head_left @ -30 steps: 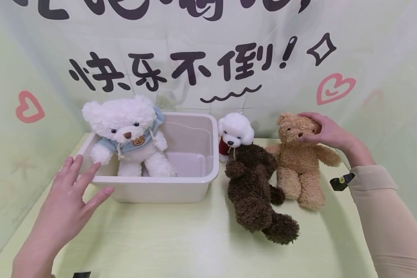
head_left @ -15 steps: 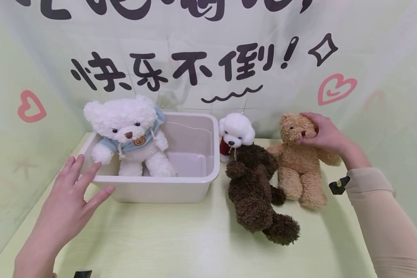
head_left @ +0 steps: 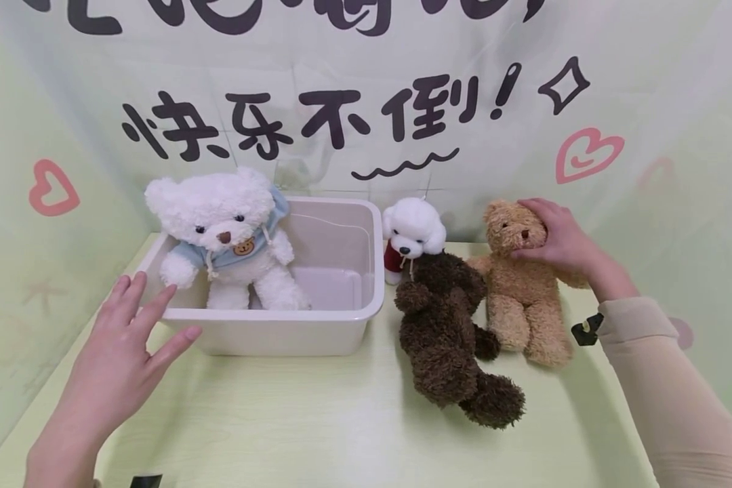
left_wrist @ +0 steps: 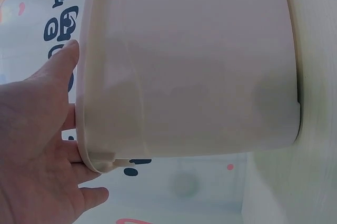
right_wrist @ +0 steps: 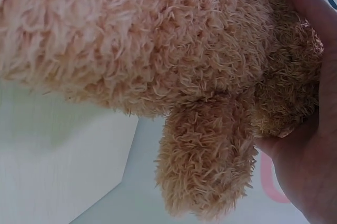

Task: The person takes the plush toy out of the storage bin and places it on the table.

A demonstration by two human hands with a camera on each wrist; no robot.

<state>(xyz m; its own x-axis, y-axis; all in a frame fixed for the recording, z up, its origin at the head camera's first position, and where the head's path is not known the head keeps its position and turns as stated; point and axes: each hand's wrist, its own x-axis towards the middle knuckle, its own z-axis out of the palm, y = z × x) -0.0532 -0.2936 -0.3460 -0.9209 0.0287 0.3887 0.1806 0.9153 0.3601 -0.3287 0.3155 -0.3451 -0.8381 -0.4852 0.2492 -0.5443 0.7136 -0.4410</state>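
Note:
My right hand (head_left: 564, 240) grips a tan teddy bear (head_left: 521, 298) by the side of its head, thumb near the muzzle. The bear is upright, feet on the table. In the right wrist view its curly body (right_wrist: 131, 39) fills the upper part, with the hand (right_wrist: 305, 161) around the head at right. At the left front corner of a white plastic bin (head_left: 280, 335), my left hand (head_left: 106, 359) has its fingers spread. The left wrist view shows that hand (left_wrist: 37, 139) at the bin's rim. A white teddy bear (head_left: 219, 210) in a blue hoodie sits inside the bin.
Left of the tan bear, a dark brown plush (head_left: 442, 346) lies across the pale table (head_left: 317, 427). A small white plush dog (head_left: 415, 224) in red is behind it, next to the bin. A printed cloth (head_left: 317, 61) hangs behind everything.
My right hand and the tan bear's head have shifted a little to the left. The left hand, the bin and the other plush toys look unmoved.

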